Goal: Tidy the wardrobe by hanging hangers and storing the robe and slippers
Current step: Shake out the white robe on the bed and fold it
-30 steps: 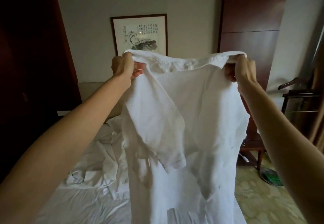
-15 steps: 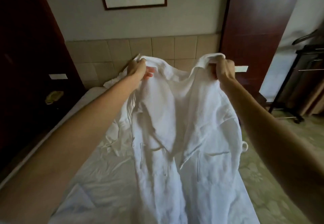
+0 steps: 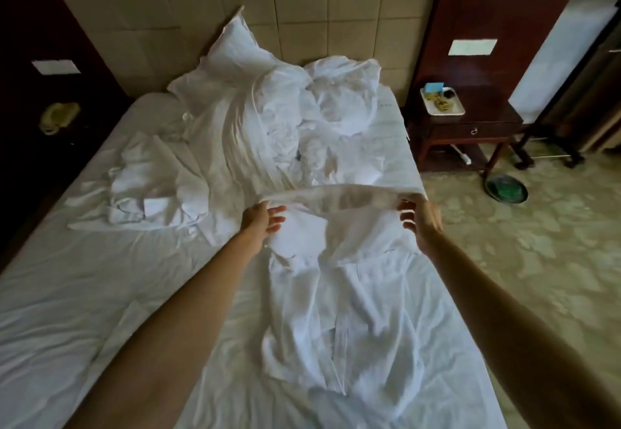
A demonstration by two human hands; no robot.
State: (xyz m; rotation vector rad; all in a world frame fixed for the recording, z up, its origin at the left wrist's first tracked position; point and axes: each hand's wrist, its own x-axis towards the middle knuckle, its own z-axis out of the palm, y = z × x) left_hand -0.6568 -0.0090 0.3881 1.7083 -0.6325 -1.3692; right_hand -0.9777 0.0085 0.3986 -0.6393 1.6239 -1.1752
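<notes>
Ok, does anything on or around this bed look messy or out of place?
Yes. The pillows and duvet are heaped crumpled at the headboard end, and another white garment lies bunched on the sheet's left side. The robe, held at its collar by both hands, lies wrinkled on the bed.
</notes>
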